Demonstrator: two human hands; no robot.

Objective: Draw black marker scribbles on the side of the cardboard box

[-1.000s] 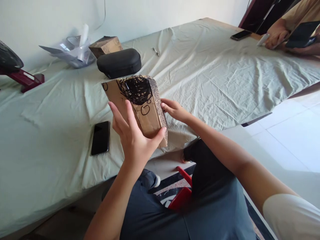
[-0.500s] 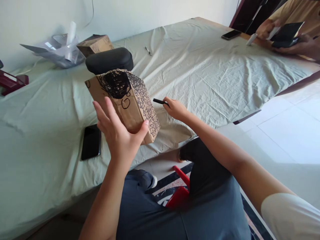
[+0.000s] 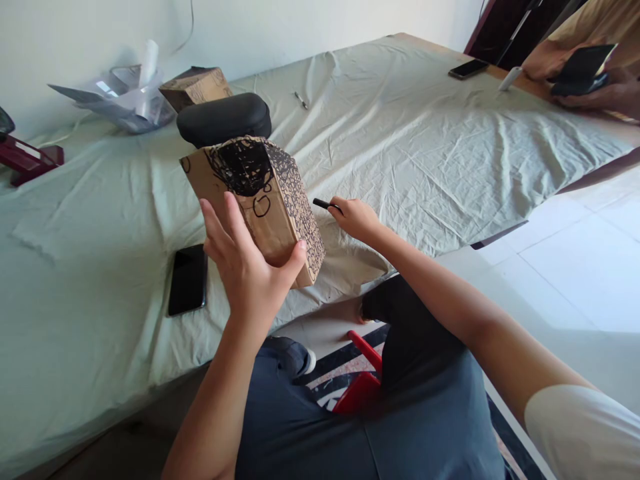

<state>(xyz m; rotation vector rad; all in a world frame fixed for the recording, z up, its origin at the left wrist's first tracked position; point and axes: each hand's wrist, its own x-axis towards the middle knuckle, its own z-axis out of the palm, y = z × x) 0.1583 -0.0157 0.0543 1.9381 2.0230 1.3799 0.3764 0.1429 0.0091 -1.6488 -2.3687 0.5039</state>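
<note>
My left hand (image 3: 245, 263) grips a brown cardboard box (image 3: 260, 200) from below, thumb on its lower right edge and fingers on the near face. The box is tilted and held above the table edge; its top and right side are covered in black scribbles and small drawn circles. My right hand (image 3: 356, 219) is closed around a black marker (image 3: 323, 204), whose tip points left toward the box's right side without touching it.
A pale green cloth covers the table (image 3: 400, 133). On it lie a black phone (image 3: 188, 279), a black case (image 3: 224, 119), a second cardboard box (image 3: 197, 85), crumpled plastic (image 3: 120, 100) and a small pen (image 3: 301, 100). Another person's hands (image 3: 585, 73) hold a dark tablet at far right.
My right hand came off the box's side and the black marker in it became visible, pointing at the box. The box stayed in my left hand, shifting slightly.
</note>
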